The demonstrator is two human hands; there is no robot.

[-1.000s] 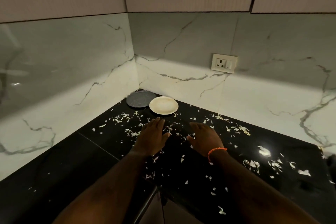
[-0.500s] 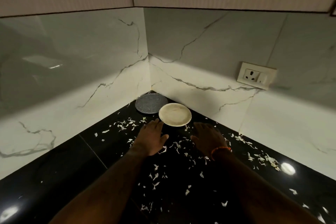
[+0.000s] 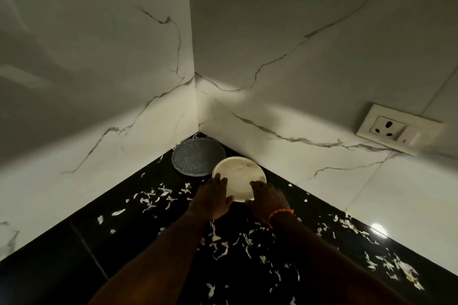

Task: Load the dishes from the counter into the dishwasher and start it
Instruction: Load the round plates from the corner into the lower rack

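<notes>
Both hands reach toward the inner corner of the black surface (image 3: 74, 242) and meet at a cream plate (image 3: 239, 176). The left hand (image 3: 213, 199) lies palm down with its fingers spread loosely over the plate's near left rim, the thumb pointing inward along the near edge. The right hand (image 3: 266, 198) covers the near right rim in the same flat, open way, fingers lying on the plate's edge; an orange band (image 3: 280, 214) circles its wrist. Whether either hand has actually closed on the rim cannot be told, since the fingertips sit on top and their undersides are hidden. The cream plate rests close to the corner, just beside the right wall. Behind it, deeper in the corner and touching or slightly tucked under its far left edge, lies a speckled grey plate (image 3: 195, 156). Pale shreds (image 3: 153, 197) are scattered over the surface around both forearms and along the right wall's foot. A white wall socket (image 3: 396, 127) sits on the marble-patterned wall (image 3: 309, 69) to the right, well apart from the plates.
</notes>
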